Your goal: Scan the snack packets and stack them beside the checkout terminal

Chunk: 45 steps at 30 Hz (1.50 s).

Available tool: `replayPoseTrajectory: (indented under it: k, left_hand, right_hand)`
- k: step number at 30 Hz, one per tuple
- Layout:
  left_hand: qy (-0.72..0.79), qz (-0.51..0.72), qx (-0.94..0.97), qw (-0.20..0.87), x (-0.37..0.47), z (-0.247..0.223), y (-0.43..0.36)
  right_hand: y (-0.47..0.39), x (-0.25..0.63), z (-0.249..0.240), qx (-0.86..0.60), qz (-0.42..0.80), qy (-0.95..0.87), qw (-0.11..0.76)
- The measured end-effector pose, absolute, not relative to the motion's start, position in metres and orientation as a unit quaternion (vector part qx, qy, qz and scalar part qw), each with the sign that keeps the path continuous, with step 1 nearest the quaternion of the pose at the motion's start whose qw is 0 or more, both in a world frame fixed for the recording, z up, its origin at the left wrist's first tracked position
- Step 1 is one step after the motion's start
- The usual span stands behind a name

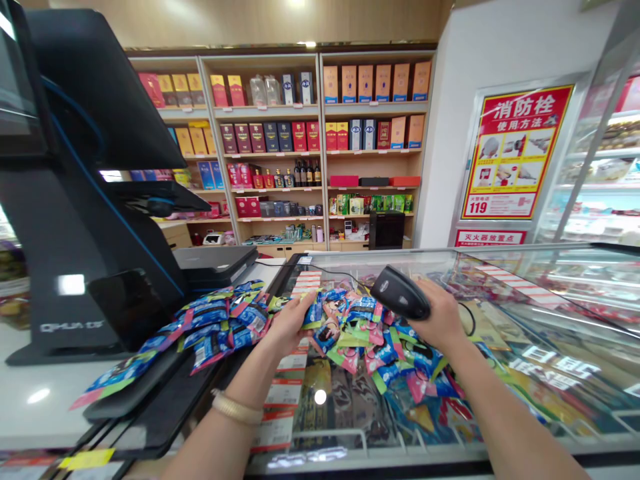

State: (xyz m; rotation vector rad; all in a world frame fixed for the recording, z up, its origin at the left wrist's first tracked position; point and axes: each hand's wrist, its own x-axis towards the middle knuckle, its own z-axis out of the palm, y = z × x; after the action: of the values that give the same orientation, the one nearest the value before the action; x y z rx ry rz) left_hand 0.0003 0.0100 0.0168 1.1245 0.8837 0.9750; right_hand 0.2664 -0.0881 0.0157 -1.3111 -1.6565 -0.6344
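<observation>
1. Head view, hands: the left hand [293, 321], wearing a bracelet [237, 408] at the wrist, is closed on a packet [313, 315] at the left edge of the right heap [373, 333]. The right hand [443, 313], well apart from it, is wrapped around a black scanner [400, 293], its head pointing left and far above the heap.
2. Head view, packets: the right heap, blue, pink and green, lies on the glass top of a freezer [327, 377]; the left heap [227, 320] lies beside the register [65, 293], left of the left hand.
3. Head view, surroundings: shelves [323, 113] of boxes and bottles stand far; a red poster [517, 153] hangs at far right.
</observation>
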Motion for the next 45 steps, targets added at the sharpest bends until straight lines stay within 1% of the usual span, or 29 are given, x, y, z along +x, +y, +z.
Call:
replayPoseTrajectory:
  k: [2, 5, 8, 11, 21, 28, 34, 37, 39, 42, 45]
  left_hand:
    - [0.347, 0.431, 0.426, 0.716, 0.002, 0.015, 0.011]
    - [0.231, 0.383, 0.338, 0.828, -0.001, 0.020, 0.009]
    - [0.144, 0.347, 0.267, 0.888, -0.005, 0.026, 0.003]
    - [0.120, 0.342, 0.241, 0.900, -0.005, 0.028, -0.003]
    - [0.115, 0.333, 0.260, 0.899, 0.003, 0.027, -0.014]
    - [0.106, 0.285, 0.246, 0.920, 0.004, 0.022, -0.011]
    - [0.102, 0.262, 0.260, 0.924, 0.004, 0.021, -0.011]
    - [0.134, 0.281, 0.308, 0.899, 0.007, 0.019, -0.011]
    - [0.184, 0.341, 0.364, 0.847, 0.010, 0.017, -0.010]
    - [0.264, 0.471, 0.466, 0.701, 0.016, 0.011, -0.006]
    - [0.329, 0.537, 0.577, 0.520, 0.019, 0.002, 0.001]
  right_hand:
    - [-0.089, 0.264, 0.017, -0.523, -0.257, -0.680, 0.445]
    - [-0.092, 0.259, 0.018, -0.501, -0.249, -0.706, 0.434]
    - [-0.094, 0.255, 0.020, -0.485, -0.239, -0.727, 0.423]
    - [-0.094, 0.251, 0.020, -0.486, -0.235, -0.738, 0.406]
    - [-0.095, 0.243, 0.019, -0.471, -0.198, -0.761, 0.399]
    - [-0.096, 0.240, 0.022, -0.490, -0.172, -0.770, 0.370]
    - [-0.096, 0.239, 0.022, -0.489, -0.167, -0.769, 0.377]
    - [-0.095, 0.242, 0.021, -0.486, -0.182, -0.759, 0.393]
    - [-0.094, 0.247, 0.021, -0.486, -0.208, -0.744, 0.408]
    - [-0.092, 0.257, 0.022, -0.479, -0.250, -0.713, 0.446]
    - [-0.091, 0.264, 0.023, -0.477, -0.272, -0.683, 0.481]
